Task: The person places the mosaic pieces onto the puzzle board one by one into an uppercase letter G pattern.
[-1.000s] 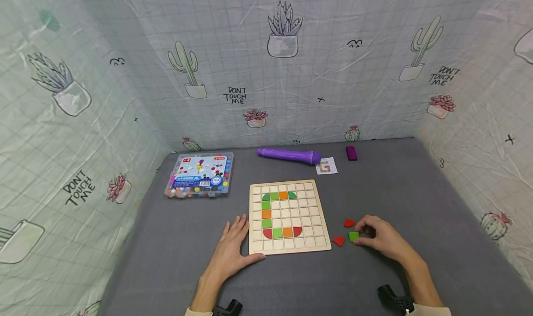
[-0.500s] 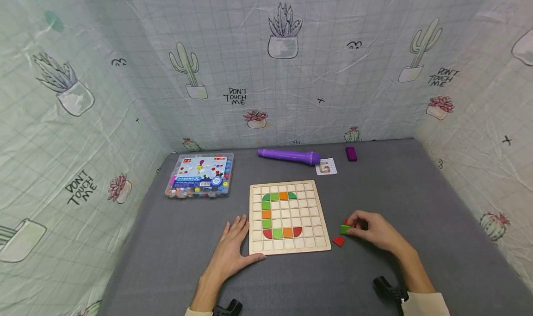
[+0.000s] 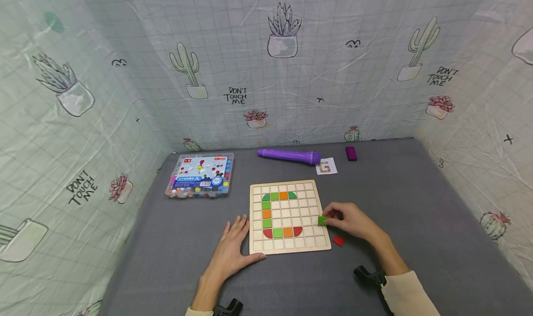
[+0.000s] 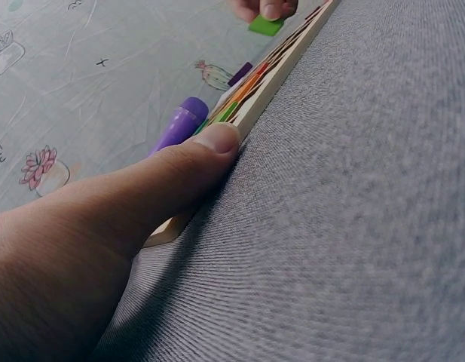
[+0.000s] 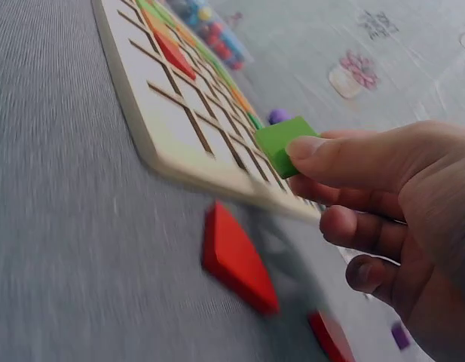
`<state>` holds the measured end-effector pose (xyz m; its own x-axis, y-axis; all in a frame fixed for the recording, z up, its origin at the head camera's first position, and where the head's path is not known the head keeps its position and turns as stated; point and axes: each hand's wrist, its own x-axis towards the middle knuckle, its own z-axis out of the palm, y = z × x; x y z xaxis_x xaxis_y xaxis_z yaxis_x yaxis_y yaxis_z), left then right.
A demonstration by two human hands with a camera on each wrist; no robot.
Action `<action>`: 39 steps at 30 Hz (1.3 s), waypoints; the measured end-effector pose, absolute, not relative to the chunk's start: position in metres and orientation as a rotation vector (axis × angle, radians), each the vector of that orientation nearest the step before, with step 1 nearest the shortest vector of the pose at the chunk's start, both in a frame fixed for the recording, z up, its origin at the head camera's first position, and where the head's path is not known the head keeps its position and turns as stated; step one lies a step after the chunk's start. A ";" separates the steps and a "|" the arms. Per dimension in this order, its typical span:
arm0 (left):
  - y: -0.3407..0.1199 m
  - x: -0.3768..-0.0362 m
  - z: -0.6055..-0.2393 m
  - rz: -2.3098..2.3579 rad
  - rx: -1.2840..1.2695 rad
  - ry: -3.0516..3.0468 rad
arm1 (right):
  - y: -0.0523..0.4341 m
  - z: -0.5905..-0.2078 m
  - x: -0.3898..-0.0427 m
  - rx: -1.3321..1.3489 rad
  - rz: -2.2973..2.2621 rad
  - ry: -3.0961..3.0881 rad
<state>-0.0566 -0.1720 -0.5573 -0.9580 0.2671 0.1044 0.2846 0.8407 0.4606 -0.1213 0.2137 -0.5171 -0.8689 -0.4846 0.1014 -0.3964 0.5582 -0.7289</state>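
Note:
A wooden grid board lies on the grey cloth, with green, orange and red tiles forming a C shape on its left half. My right hand pinches a green square tile just above the board's right edge; the same tile shows between thumb and fingers in the right wrist view. A red tile lies beside the board, and two red tiles lie under my hand. My left hand rests flat against the board's left edge, thumb along its side.
A clear box of coloured beads sits back left. A purple pen, a small pattern card and a purple block lie behind the board. Cactus-print cloth walls enclose the grey surface on three sides.
My right hand lifted the green tile from the cloth beside the red tiles and carried it left to the board's right edge. The left hand has not moved.

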 end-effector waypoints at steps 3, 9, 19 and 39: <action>-0.172 -0.057 -0.558 -0.748 -0.450 -2.971 | 0.202 -0.516 -0.125 -0.775 -1.211 2.673; -0.172 -0.057 -0.557 -0.760 -0.447 -2.984 | 0.181 -0.519 -0.132 -0.797 -1.215 2.671; -0.173 -0.058 -0.558 -0.784 -0.429 -3.015 | 0.154 -0.527 -0.138 -0.804 -1.181 2.685; -0.172 -0.058 -0.557 -0.757 -0.441 -2.997 | 0.148 -0.535 -0.138 -0.971 -1.131 2.724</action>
<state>-0.0583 -0.1719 -0.5572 -0.9599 0.2667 0.0865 0.2758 0.8427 0.4624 -0.1380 0.1476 -0.5353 -0.8039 -0.5617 0.1954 -0.5349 0.5392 -0.6505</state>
